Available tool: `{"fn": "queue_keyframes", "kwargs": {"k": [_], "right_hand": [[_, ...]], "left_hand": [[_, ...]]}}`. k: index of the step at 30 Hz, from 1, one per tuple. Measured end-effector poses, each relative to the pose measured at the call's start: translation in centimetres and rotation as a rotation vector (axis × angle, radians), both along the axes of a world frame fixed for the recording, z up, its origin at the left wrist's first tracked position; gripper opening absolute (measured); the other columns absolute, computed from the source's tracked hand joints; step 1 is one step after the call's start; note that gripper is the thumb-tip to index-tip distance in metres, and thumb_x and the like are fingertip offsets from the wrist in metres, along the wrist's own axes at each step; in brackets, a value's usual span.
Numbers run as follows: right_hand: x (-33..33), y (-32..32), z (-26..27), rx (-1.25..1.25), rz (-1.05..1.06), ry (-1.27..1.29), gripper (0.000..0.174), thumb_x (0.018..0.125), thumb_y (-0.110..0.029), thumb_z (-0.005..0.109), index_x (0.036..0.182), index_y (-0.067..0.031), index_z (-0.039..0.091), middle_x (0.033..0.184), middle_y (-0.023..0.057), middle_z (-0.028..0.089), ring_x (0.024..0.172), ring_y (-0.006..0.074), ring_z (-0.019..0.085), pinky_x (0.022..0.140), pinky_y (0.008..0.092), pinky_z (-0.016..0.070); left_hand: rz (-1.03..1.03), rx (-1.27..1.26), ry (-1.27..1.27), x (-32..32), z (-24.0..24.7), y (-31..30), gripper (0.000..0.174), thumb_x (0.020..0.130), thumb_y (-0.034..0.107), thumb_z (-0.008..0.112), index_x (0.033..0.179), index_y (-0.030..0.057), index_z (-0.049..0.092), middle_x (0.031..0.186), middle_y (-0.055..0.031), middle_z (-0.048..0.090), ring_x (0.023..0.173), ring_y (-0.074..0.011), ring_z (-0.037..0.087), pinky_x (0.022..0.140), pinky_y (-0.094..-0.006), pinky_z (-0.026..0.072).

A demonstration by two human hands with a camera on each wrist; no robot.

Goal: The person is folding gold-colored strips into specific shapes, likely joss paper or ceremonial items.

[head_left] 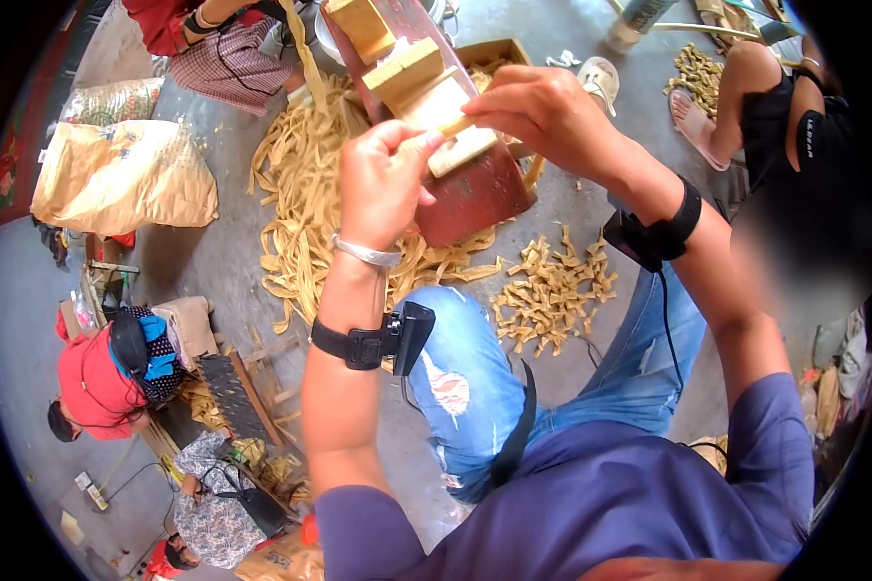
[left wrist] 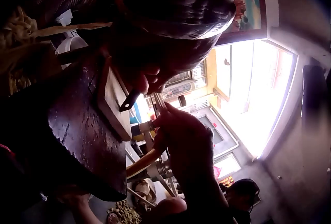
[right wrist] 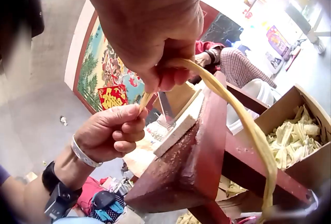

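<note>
A long, pliable yellow-brown strip (right wrist: 253, 131) passes through both hands above a red wooden bench (head_left: 475, 203). My left hand (head_left: 383, 179) pinches its short end between thumb and forefinger. Close beside it, my right hand (head_left: 543, 107) grips the strip with bent fingers, and the longer part hangs down past the bench in the right wrist view. Pale wooden blocks (head_left: 412, 73) sit on the bench top under the hands. A flat metal blade (right wrist: 165, 105) stands up by the board, near the left fingertips.
Long strips (head_left: 310, 194) lie heaped on the floor left of the bench, and short knotted pieces (head_left: 552, 290) are piled before it. A cardboard box (right wrist: 305, 125) holds more strips. Other people sit around, one in red (head_left: 97, 378) at left, another (head_left: 804, 136) at right.
</note>
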State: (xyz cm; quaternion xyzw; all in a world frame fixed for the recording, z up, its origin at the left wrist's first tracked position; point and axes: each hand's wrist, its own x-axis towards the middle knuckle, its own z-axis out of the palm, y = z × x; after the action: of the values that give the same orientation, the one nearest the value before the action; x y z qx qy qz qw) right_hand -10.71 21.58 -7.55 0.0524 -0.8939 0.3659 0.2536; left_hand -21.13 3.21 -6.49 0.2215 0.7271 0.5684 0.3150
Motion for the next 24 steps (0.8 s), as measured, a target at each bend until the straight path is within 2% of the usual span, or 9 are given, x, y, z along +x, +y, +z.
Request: {"fn": "queue_keyframes", "kwargs": {"k": [8,11,15,18,19,20,21,22,24], "right_hand": [[-3.2,0.6,-2.5,0.037,-0.118,0.014,0.011,0.078,-0.012,0.066,0.085,-0.0053,0.071,0.077,0.0107,0.064,0.074,0.0289,0.063,0.067,0.0365,0.0501],[-3.0,1.6,-4.0,0.125,-0.219,-0.056,0.011,0.075,-0.013,0.067,0.083,-0.0074,0.072,0.078,0.0101,0.066,0.072,0.0292,0.063,0.068,0.0372,0.0512],[-0.6,1.8,-1.5,-0.396,-0.194,-0.095,0.016,0.091,-0.013,0.059,0.1,-0.0006,0.063,0.08,0.0086,0.07,0.078,0.0117,0.068,0.067,0.0252,0.0508],[1.7,1.4,0.0,-0.523,-0.141,0.046,0.017,0.091,-0.013,0.059,0.102,0.0007,0.059,0.083,0.0076,0.07,0.078,0.0118,0.067,0.067,0.0236,0.0505],[3.7,0.5,3.0,-0.689,0.026,-0.226,0.017,0.098,-0.012,0.045,0.111,-0.0009,0.048,0.104,0.008,0.06,0.099,0.0159,0.057,0.086,0.0259,0.0455],[5.3,-0.3,4.0,-0.676,-0.003,-0.249,0.016,0.097,-0.01,0.046,0.109,0.0003,0.051,0.102,0.008,0.062,0.1,0.017,0.059,0.084,0.0281,0.0474],[5.8,-1.2,3.4,-0.779,0.054,-0.078,0.016,0.095,-0.012,0.052,0.105,0.0007,0.054,0.094,0.0075,0.066,0.09,0.014,0.062,0.076,0.0249,0.0489],[6.5,-2.3,3.0,-0.885,0.108,0.087,0.017,0.092,-0.014,0.059,0.101,0.0011,0.058,0.085,0.0071,0.069,0.08,0.011,0.066,0.068,0.0217,0.0503],[11.0,-3.6,3.7,-0.844,0.145,-0.053,0.016,0.09,-0.012,0.061,0.1,0.0012,0.059,0.087,0.0064,0.068,0.082,0.0091,0.063,0.067,0.0218,0.0495]], "left_hand": [[0.046,-0.089,0.063,-2.3,-1.6,1.5,0.015,0.087,0.015,0.067,0.088,0.0006,0.066,0.063,0.0015,0.054,0.044,-0.0036,0.046,0.041,-0.0177,0.0396],[0.044,-0.108,-0.093,-2.0,-1.6,0.7,0.016,0.087,0.015,0.066,0.09,-0.0001,0.065,0.065,0.0,0.057,0.047,-0.0046,0.047,0.041,-0.0188,0.0412],[-0.036,0.078,-0.522,1.1,-0.2,-1.2,0.032,0.097,0.024,0.051,0.104,-0.0057,0.059,0.078,-0.0104,0.062,0.057,-0.0125,0.058,0.054,-0.0272,0.055],[-0.246,0.098,-0.68,4.7,-0.3,-1.9,0.044,0.1,0.029,0.04,0.116,-0.0103,0.054,0.092,-0.0188,0.065,0.07,-0.0203,0.065,0.07,-0.0333,0.058],[-0.285,0.03,-0.635,6.3,-1.0,-1.9,0.047,0.101,0.031,0.039,0.118,-0.0099,0.054,0.097,-0.0196,0.065,0.077,-0.0216,0.065,0.075,-0.034,0.0561],[-0.322,-0.037,-0.586,8.1,-1.4,-1.8,0.049,0.101,0.033,0.038,0.12,-0.0095,0.054,0.102,-0.0204,0.065,0.084,-0.023,0.066,0.079,-0.0348,0.0543],[-0.361,-0.135,-0.359,9.7,-0.7,-1.6,0.052,0.101,0.037,0.035,0.119,-0.0072,0.056,0.111,-0.0202,0.063,0.098,-0.0273,0.064,0.084,-0.035,0.0509],[-0.315,-0.059,-0.453,10.6,-0.4,-1.5,0.052,0.101,0.037,0.034,0.119,-0.0066,0.056,0.112,-0.02,0.063,0.099,-0.0282,0.064,0.083,-0.0343,0.0508],[-0.205,0.075,-0.664,12.3,-0.8,-1.2,0.051,0.101,0.037,0.033,0.119,-0.0053,0.056,0.115,-0.0197,0.062,0.102,-0.0301,0.063,0.082,-0.0329,0.0508]]}}
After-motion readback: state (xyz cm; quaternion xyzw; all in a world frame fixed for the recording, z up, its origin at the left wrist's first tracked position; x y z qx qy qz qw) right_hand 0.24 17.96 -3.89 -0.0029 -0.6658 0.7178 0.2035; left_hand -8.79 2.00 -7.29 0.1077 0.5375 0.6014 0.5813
